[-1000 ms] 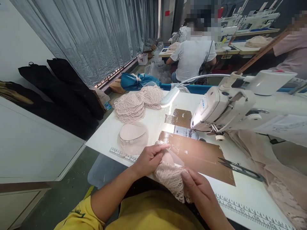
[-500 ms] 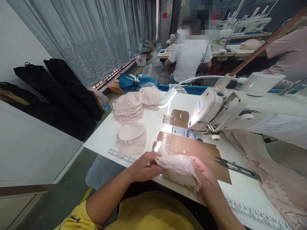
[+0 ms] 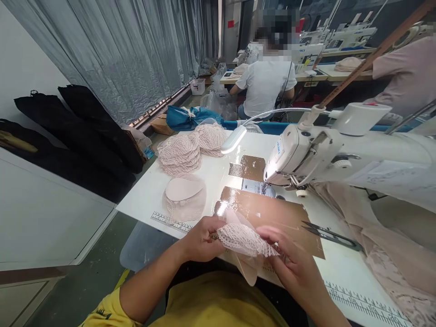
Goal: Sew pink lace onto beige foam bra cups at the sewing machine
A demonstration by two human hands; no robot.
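Note:
Between my two hands, above the table's front edge, I hold a pale pink lace bra cup (image 3: pixel 243 238). My left hand (image 3: pixel 204 238) pinches its left end with thumb and fingers. On the other side my right hand (image 3: pixel 288 254) grips the right end of the lace edge. A smooth, pale, rounded piece hangs below the lace. Left of my hands, another lace piece with a smooth foam cup (image 3: pixel 184 188) lies flat on the table. Behind it sit stacked lace cups (image 3: pixel 180 152) in two piles.
A white sewing machine (image 3: pixel 303 154) with a lamp (image 3: pixel 234 140) stands at the right. Black thread snips (image 3: pixel 335 236) lie on the brown sheet (image 3: pixel 272 211). Pink fabric (image 3: pixel 384 254) covers the right side. Two other people sit beyond the table.
The lace cup has turned between my hands, and its smooth rounded part now hangs lower toward me. My right hand has shifted its hold along the lace edge. The whole view moved slightly.

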